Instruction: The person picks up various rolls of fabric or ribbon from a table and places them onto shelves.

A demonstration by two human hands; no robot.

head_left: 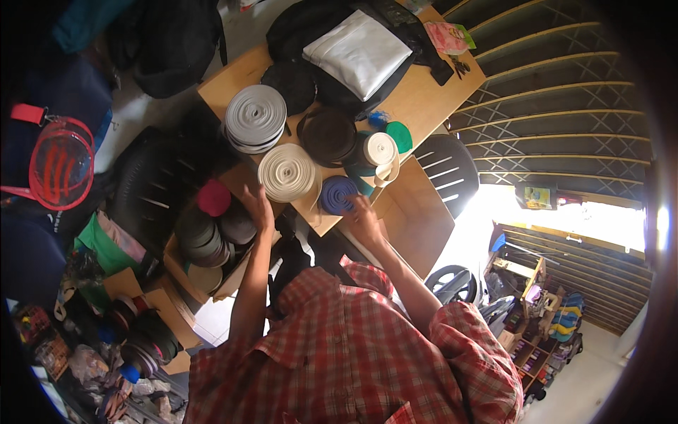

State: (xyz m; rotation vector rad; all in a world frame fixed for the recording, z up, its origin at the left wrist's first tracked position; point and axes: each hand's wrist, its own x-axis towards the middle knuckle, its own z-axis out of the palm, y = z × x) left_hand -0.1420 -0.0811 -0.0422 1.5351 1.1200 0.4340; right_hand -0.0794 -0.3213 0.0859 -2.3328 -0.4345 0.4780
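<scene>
Rolls of wound strap webbing stand on a wooden table point(327, 220). My left hand point(258, 210) is open, fingers stretched upward beside the left edge of a cream webbing roll point(287, 169); I cannot tell whether it touches. My right hand point(364, 221) has its fingers bent against the right side of a small blue webbing roll point(337, 195), gripping its edge. Behind these are a grey webbing roll stack point(256, 116), a dark brown roll point(326, 136), a small white roll point(381, 148) with a loose strap end, and a green roll point(399, 137).
An open cardboard box point(417, 219) stands right of the table. Another box point(173, 258), at the left, holds dark rolls and a red roll point(213, 198). A folded silver-white sheet point(358, 54) lies on black fabric at the back. Black chairs point(446, 169) flank the table.
</scene>
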